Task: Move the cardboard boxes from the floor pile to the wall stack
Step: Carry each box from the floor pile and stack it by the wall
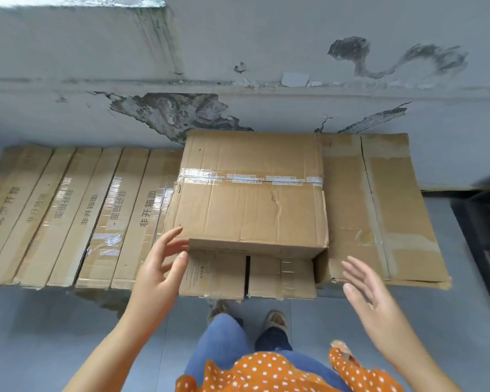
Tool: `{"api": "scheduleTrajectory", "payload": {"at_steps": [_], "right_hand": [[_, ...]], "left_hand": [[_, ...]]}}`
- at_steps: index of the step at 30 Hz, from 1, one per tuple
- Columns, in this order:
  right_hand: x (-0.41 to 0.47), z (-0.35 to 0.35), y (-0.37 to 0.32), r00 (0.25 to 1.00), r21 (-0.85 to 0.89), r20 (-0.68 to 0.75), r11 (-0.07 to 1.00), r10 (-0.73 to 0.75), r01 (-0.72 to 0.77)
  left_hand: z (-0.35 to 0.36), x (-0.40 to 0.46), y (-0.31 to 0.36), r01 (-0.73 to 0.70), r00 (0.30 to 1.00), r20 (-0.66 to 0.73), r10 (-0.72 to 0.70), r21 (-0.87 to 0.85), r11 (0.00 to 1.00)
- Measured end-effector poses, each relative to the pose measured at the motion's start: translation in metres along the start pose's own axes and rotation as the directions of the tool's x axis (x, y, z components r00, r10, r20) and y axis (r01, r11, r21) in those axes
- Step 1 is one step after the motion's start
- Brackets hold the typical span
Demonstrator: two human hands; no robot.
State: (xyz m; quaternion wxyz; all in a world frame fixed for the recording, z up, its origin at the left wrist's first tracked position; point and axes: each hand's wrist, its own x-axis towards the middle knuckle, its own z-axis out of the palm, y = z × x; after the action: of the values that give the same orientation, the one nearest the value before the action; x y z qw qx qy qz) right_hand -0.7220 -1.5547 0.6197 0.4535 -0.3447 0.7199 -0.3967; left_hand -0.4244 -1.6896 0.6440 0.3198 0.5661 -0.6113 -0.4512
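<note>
Squarely ahead of the person, against the peeling wall (pixel 266 66), sits the taped cardboard box (pixel 246 190), the topmost one of the wall stack; it rests on two smaller cartons (pixel 280 275) whose near faces show beneath its front edge, and its long axis runs left to right, along the wall, with the clear tape strip following that line. The left hand (pixel 159 267) is spread, fingers straight and apart, its fingertips touching or all but touching the box's near left corner; I cannot tell for certain whether there is contact. The right hand (pixel 371 295) is likewise wide, palm turned inward, holding nothing, and it hangs off the box's near right corner, clearly apart from it and in front of the flattened cardboard sheet (pixel 379 210) that lies to the right. So the left hand is the nearer of the two, and the box lies between them and a little farther off; the hands bracket its short ends, which would suit either a two-sided grasp or a letting go, and the view alone does not settle which. To the left a row of long narrow printed cartons (pixel 68 216) lies side by side on the grey floor (pixel 54 335), their lengths running near to far.
</note>
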Motion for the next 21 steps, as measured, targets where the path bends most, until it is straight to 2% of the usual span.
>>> {"api": "scheduleTrajectory", "payload": {"at_steps": [4,7,11,16,21], "right_hand": [[-0.038,0.0,0.002,0.991,0.137,-0.122,0.989,0.062,-0.045],[-0.052,0.01,-0.006,0.974,0.21,-0.2,0.976,0.103,-0.06],[-0.067,0.034,-0.023,0.923,0.29,-0.369,0.957,0.112,-0.001],[-0.106,0.084,-0.022,0.789,0.383,-0.591,0.919,0.169,0.09],[-0.158,0.138,-0.009,0.602,0.439,-0.752,0.885,0.27,0.152]], "left_hand": [[0.011,-0.029,0.011,0.067,0.998,0.007,-0.067,-0.099,0.993],[0.025,-0.035,0.02,0.086,0.992,0.106,-0.073,-0.123,0.989],[0.024,-0.023,0.029,0.045,0.963,0.268,-0.012,-0.119,0.992],[-0.009,0.004,0.028,-0.126,0.879,0.458,0.134,-0.049,0.991],[-0.03,0.016,0.02,-0.195,0.758,0.627,0.18,-0.045,0.98]]}}
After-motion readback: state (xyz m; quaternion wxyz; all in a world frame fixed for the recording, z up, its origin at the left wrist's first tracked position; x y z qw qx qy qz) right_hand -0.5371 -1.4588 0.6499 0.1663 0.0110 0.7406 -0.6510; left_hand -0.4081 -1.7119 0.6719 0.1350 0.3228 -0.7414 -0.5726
